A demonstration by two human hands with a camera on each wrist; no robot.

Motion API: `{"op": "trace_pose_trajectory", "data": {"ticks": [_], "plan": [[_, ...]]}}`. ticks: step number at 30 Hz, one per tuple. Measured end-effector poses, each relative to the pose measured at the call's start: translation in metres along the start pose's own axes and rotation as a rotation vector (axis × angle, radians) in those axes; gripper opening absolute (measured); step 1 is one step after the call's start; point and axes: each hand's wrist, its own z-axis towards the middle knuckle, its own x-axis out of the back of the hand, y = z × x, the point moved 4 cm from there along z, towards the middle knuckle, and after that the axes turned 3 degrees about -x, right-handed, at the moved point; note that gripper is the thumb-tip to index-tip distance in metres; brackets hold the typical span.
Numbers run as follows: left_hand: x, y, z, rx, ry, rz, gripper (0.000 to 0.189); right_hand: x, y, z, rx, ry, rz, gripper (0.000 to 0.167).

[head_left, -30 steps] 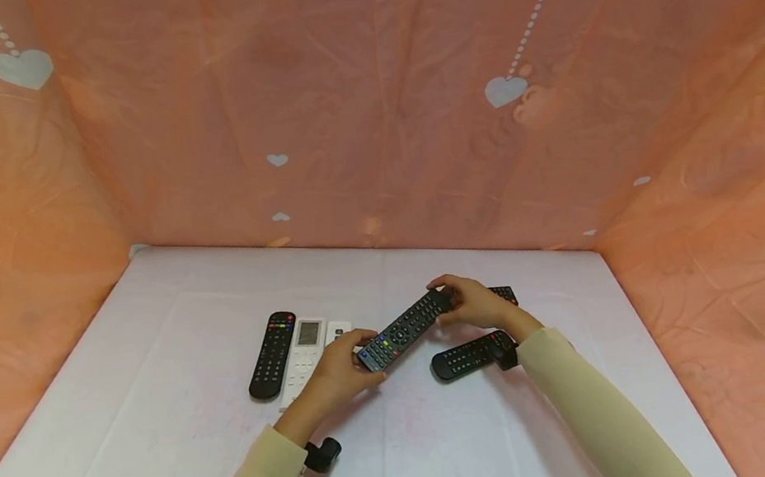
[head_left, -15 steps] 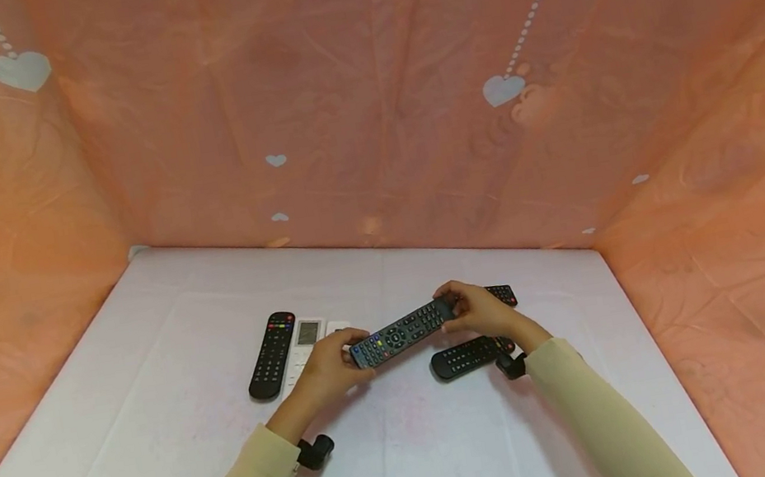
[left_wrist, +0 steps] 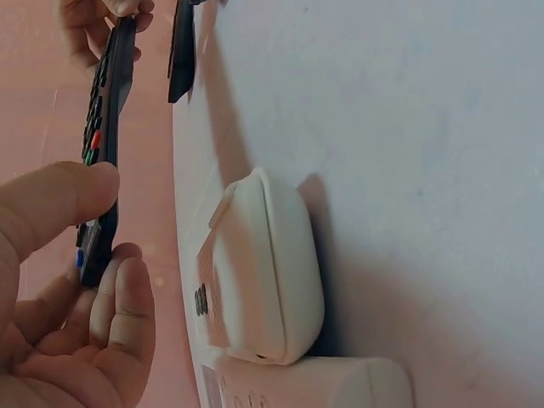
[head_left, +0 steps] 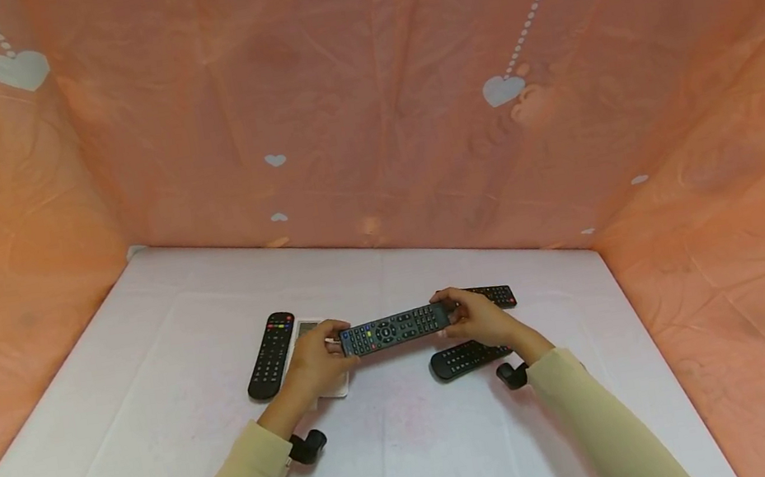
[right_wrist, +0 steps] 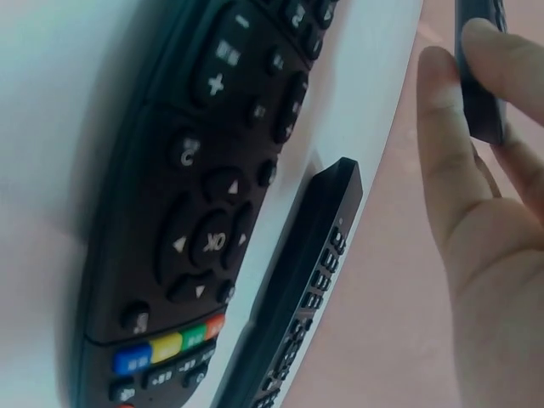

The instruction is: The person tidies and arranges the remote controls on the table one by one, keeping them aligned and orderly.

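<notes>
Both hands are bent partway closed, each pinching one end of a long black remote control (head_left: 394, 330) between thumb and fingers. The left hand (head_left: 315, 363) has the left end, by the coloured buttons; the right hand (head_left: 481, 319) has the right end. The remote is held off the white worktop (head_left: 416, 450), running left to right with its keys facing the person. Left of the left hand lies a black remote with rounded ends (head_left: 272, 356), beside a white remote with a display (head_left: 307, 327), which that hand partly hides. Next to this lies a smaller white remote (left_wrist: 289, 263). Below the right hand rests a black remote with an OK key (head_left: 465, 359); another black remote (head_left: 497, 295) lies farther back, partly hidden.
</notes>
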Motion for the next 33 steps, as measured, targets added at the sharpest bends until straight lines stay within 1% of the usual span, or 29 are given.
{"op": "trace_pose_trajectory", "data": {"ticks": [3, 8, 11, 14, 17, 22, 26, 30, 33], "plan": [[0.002, 0.0, 0.0, 0.012, 0.02, 0.037, 0.051, 0.0, -0.003, -0.001, 0.024, 0.015, -0.009, 0.055], [0.004, -0.001, 0.0, 0.001, 0.034, 0.116, 0.049, -0.001, -0.004, -0.001, 0.075, 0.019, 0.038, 0.055], [0.003, -0.002, -0.001, 0.003, 0.033, 0.118, 0.051, -0.001, -0.002, -0.001, 0.083, 0.025, 0.06, 0.056], [0.002, -0.003, -0.001, 0.005, 0.028, 0.096, 0.054, -0.002, -0.001, -0.002, 0.083, 0.036, 0.047, 0.058], [0.002, -0.004, -0.001, 0.012, 0.023, 0.086, 0.058, -0.003, -0.002, -0.005, 0.085, 0.027, 0.037, 0.059], [0.004, -0.003, 0.001, 0.018, 0.013, 0.081, 0.059, -0.004, -0.006, -0.01, 0.125, 0.026, -0.042, 0.058], [0.006, -0.004, 0.005, 0.017, -0.01, 0.067, 0.06, -0.006, -0.007, -0.013, 0.142, 0.039, -0.097, 0.056], [0.009, -0.006, 0.009, 0.002, -0.053, 0.072, 0.059, -0.009, -0.009, -0.017, 0.16, 0.026, -0.095, 0.056], [0.011, -0.006, 0.01, -0.02, -0.085, 0.092, 0.058, -0.011, -0.012, -0.019, 0.172, 0.008, -0.071, 0.056]]}}
